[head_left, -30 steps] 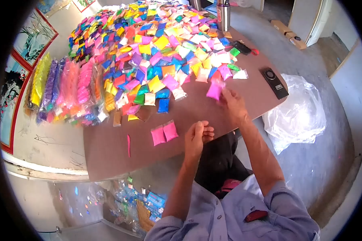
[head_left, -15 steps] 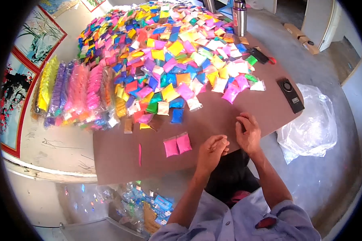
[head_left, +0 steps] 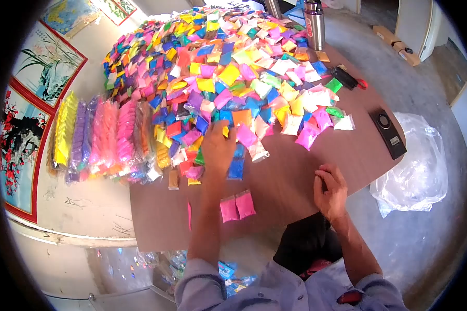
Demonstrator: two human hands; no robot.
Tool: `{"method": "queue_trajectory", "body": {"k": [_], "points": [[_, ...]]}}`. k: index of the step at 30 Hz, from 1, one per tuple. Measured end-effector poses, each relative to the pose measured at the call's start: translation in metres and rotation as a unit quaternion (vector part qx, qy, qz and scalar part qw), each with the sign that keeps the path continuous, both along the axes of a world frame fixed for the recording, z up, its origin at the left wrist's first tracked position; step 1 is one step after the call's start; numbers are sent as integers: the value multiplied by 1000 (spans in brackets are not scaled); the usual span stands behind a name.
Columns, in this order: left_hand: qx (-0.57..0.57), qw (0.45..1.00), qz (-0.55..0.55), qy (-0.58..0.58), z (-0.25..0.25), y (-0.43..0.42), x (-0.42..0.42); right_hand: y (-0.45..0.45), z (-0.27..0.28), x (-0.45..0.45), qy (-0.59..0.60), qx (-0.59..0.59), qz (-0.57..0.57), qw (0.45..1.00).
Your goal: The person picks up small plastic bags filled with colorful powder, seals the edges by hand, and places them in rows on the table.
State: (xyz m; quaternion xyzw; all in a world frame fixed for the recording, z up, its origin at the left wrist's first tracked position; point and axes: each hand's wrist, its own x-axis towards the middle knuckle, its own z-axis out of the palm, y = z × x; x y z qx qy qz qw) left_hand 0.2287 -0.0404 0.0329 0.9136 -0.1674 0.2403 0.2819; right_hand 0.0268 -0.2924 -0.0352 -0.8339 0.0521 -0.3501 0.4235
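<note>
Pinching the yellow packet by an edge should spare its neighbours on the near side of the pile; whether the left hand there has closed its grip, I cannot tell. The right hand, fingers loosely apart, hovers by the counter's near edge.

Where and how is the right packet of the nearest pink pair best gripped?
Probably pinch this packet by its right edge, coming from the right: it lies flat, its left edge adjoins the other packet, and bare table borders its right side.
</note>
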Motion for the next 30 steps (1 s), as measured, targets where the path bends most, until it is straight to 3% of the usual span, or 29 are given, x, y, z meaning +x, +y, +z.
{"method": "queue_trajectory", "body": {"k": [2,9,11,13,15,16,17,18,22,25,30], "points": [[100,991,26,-89,7,-4,30,2,4,0,13,12,-2,1000],[225,968,76,-82,0,-8,105,-3,8,0,18,-1,-4,1000],[207,969,85,-104,2,-7,105,-3,7,0,14,8,-7,1000],[2,997,35,-72,14,-8,95,-3,4,-1,10,19,-10,1000],[-44,991,-28,-123,16,-1,84,-1,0,-4,37,35,-11,999],[-238,965,-60,96,29,0,63,0,-1,-4,40,36,-9,999],[-414,853,-86,304,44,0,42,-1,-1,-3,25,20,-15,999],[-454,837,-80,295,52,-9,19,-1,-1,-3,10,3,-21,1000],[-513,772,-99,363,53,-6,-37,1,4,-5,24,37,-7,999],[-537,740,-119,387,58,-10,-67,-1,-4,-5,-1,-21,-17,1000],[-526,746,-142,383,45,-2,-98,2,3,-8,8,23,-7,1000]]}}
